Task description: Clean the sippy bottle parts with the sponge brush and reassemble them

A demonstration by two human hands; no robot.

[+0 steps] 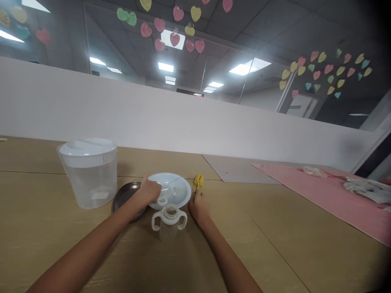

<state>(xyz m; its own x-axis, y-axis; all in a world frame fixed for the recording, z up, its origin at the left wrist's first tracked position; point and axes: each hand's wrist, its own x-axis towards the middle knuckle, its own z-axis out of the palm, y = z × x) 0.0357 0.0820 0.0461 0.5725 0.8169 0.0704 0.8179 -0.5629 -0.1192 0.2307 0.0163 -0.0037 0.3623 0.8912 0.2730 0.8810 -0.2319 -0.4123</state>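
At the far left of the brown table (45,228) stands a clear plastic bucket (94,185) with a white lid (87,147), upright, a pale patch (100,195) showing low on its front. Just right of it lies a round dark metal tray (125,195), partly covered by the left forearm. The left hand (150,191) is at the left edge of a white plate (185,193), its fingers curled in; whether they grip the rim or anything else, I cannot tell. Small pale bits (174,192) lie in the plate. At the plate's near edge is a small white ring (161,201), and just beside it, nearer the viewer, a clear bottle (169,232) stands upright with two white handles and an open mouth. To the right of plate and bottle, the right hand (199,208) closes around the handle of a yellow-headed tool (198,180), whose head points away from the viewer. Farther right, a grey sheet (241,171) lies near the white wall (152,122); beyond it spreads a pink cloth (320,195), with a crumpled patterned cloth (368,190) on top.
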